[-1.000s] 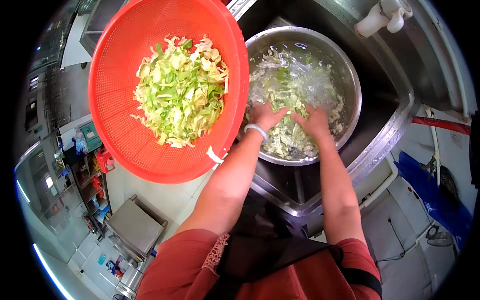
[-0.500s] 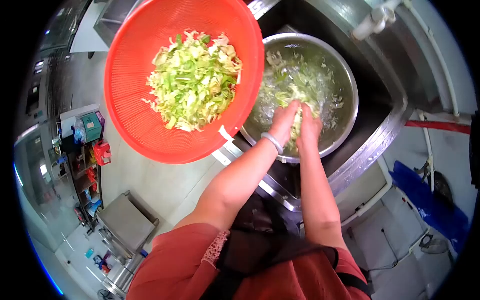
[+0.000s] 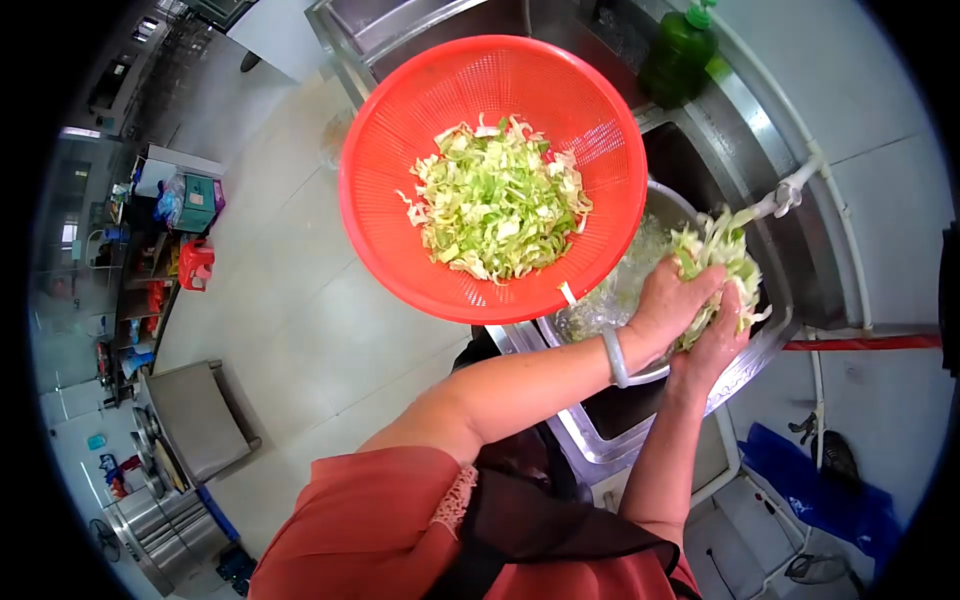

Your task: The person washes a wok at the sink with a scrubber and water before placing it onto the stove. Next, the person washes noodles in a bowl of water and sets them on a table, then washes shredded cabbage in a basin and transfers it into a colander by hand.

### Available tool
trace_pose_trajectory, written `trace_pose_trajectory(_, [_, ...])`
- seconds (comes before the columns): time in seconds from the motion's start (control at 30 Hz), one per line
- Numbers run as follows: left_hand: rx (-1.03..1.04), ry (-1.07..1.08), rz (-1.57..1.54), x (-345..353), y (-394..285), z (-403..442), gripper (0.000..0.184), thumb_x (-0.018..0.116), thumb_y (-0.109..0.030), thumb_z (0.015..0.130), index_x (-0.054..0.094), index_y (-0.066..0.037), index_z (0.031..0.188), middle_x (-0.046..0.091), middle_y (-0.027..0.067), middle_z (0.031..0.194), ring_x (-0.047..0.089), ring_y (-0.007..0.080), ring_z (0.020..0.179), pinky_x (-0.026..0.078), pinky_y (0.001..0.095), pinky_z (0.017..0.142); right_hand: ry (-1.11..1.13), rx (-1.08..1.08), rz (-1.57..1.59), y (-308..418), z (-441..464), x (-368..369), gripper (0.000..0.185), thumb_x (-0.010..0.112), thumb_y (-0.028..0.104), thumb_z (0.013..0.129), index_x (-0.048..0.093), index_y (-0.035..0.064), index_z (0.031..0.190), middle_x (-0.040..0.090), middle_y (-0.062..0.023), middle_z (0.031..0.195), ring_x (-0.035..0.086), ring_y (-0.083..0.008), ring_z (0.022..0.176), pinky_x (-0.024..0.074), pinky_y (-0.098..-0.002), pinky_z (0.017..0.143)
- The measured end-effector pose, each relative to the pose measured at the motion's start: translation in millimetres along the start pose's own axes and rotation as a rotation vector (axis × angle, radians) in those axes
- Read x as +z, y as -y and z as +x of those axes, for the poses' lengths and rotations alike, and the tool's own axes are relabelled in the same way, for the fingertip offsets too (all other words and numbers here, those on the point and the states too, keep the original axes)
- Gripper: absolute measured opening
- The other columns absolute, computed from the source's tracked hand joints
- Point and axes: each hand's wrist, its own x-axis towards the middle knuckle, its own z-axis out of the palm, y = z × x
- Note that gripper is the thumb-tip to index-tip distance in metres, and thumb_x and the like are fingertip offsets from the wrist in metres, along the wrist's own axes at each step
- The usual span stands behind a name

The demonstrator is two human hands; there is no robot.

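Now, the left hand and the right hand hold one bunch of cut leaves between them. The fingers are curled in, and both hands are pressed close together around the bunch. Pale strips poke out past the fingers at the top and on the right side. The bunch looks a little longer up and down in the view than from side to side.

It is by the right side of the round metal bowl, up near the tap. I cannot tell how high it is. The bowl sits in the sink and has water and more bits of leaf in it.

The big red basket is to the left of the hands and a bit higher up in the view. It covers part of the bowl. The left hand, with a pale bracelet on its wrist, is nearer to the basket, and the right hand is on the far side. The basket's open top faces up, and a pile of cut leaves lies in it. One white scrap sticks to its rim. A green bottle stands behind the sink.
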Motion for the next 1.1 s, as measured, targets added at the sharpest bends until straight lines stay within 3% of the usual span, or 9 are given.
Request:
trace_pose_trajectory(0.07, [0.179, 0.159, -0.165, 1, -60, -19, 0.029, 0.060, -0.013, 0.087, 0.055, -0.001, 0.113, 0.062, 0.0065, 0.105, 0.058, 0.0117, 0.093, 0.049, 0.0271, 0.079, 0.046, -0.024, 0.080, 29, -22, 38, 0.027, 0.055, 0.010, 0.091, 0.055, -0.0029, 0.115, 0.063, -0.0092, 0.104, 0.062, -0.0157, 0.087, 0.0511, -0.0309, 0.076])
trace_pose_trajectory(0.27, [0.359, -0.073, 0.070, -83, -178, -31, 0.036, 0.058, -0.026, 0.090, 0.053, -0.001, 0.115, 0.062, 0.0088, 0.103, 0.061, 0.0147, 0.092, 0.051, 0.0294, 0.079, 0.523, -0.041, 0.169, 11, -54, 164, 0.030, 0.059, 0.017, 0.090, 0.055, 0.0004, 0.115, 0.064, -0.0057, 0.100, 0.061, -0.0131, 0.088, 0.0492, -0.0270, 0.077])
trace_pose_trajectory(0.33, [0.167, -0.283, 0.533, -146, -188, -6, 0.046, 0.056, -0.033, 0.090, 0.051, 0.003, 0.119, 0.062, 0.0142, 0.108, 0.063, 0.0228, 0.091, 0.050, 0.0350, 0.081, 0.683, 0.083, -0.075, -22, -39, 183, 0.045, 0.063, 0.022, 0.087, 0.049, 0.0009, 0.123, 0.061, -0.0128, 0.108, 0.060, -0.0206, 0.097, 0.0483, -0.0334, 0.084])
trace_pose_trajectory(0.4, [0.253, -0.089, 1.501, -228, -182, 29, 0.063, 0.054, -0.049, 0.087, 0.051, 0.005, 0.121, 0.061, 0.0236, 0.109, 0.061, 0.0369, 0.099, 0.047, 0.0421, 0.086, 0.545, -0.163, -0.722, -76, -26, 180, 0.062, 0.066, 0.030, 0.082, 0.042, -0.0002, 0.130, 0.055, -0.0229, 0.116, 0.056, -0.0315, 0.108, 0.0440, -0.0396, 0.093])
trace_pose_trajectory(0.53, [0.478, -0.198, 1.712, -235, -171, 7, 0.067, 0.053, -0.053, 0.086, 0.053, 0.005, 0.119, 0.061, 0.0281, 0.105, 0.059, 0.0422, 0.098, 0.045, 0.0451, 0.088, 0.662, -0.303, -0.733, -60, -38, 144, 0.063, 0.063, 0.030, 0.079, 0.044, -0.0010, 0.131, 0.053, -0.0282, 0.118, 0.052, -0.0384, 0.114, 0.0404, -0.0411, 0.098])
trace_pose_trajectory(0.6, [0.099, -0.086, 1.756, -214, -189, -6, 0.068, 0.055, -0.052, 0.085, 0.053, 0.006, 0.120, 0.062, 0.0282, 0.103, 0.060, 0.0395, 0.097, 0.046, 0.0431, 0.087, 0.748, -0.237, -0.700, -32, -43, 126, 0.050, 0.062, 0.028, 0.080, 0.055, 0.0010, 0.121, 0.061, -0.0239, 0.109, 0.058, -0.0360, 0.105, 0.0435, -0.0398, 0.095])
trace_pose_trajectory(0.77, [-0.152, -0.037, 1.745, -203, -182, -11, 0.076, 0.059, -0.050, 0.083, 0.045, 0.014, 0.124, 0.061, 0.0300, 0.103, 0.059, 0.0383, 0.101, 0.045, 0.0407, 0.090, 0.466, -0.137, -0.309, -12, -5, 49, 0.016, 0.057, 0.006, 0.089, 0.064, 0.0000, 0.102, 0.066, -0.0051, 0.094, 0.061, -0.0102, 0.087, 0.0484, -0.0233, 0.079])
trace_pose_trajectory(0.97, [0.004, 0.013, 1.858, -229, -130, -29, 0.100, 0.072, -0.037, 0.076, 0.012, 0.010, 0.141, 0.014, 0.0306, 0.147, 0.017, 0.0393, 0.138, 0.022, 0.0367, 0.112, 0.197, 0.076, -0.493, -96, 52, -63, 0.020, 0.059, 0.014, 0.089, 0.064, -0.0003, 0.102, 0.063, -0.0019, 0.085, 0.057, -0.0071, 0.078, 0.0450, -0.0216, 0.071])
trace_pose_trajectory(1.1, [-0.068, 0.030, 1.871, -223, -129, -48, 0.101, 0.072, -0.038, 0.074, 0.013, 0.007, 0.142, 0.013, 0.0299, 0.147, 0.018, 0.0389, 0.138, 0.022, 0.0370, 0.112, 0.271, 0.122, -0.703, -144, 68, -103, 0.029, 0.061, 0.019, 0.085, 0.063, -0.0008, 0.106, 0.065, -0.0064, 0.085, 0.060, -0.0123, 0.079, 0.0454, -0.0246, 0.071])
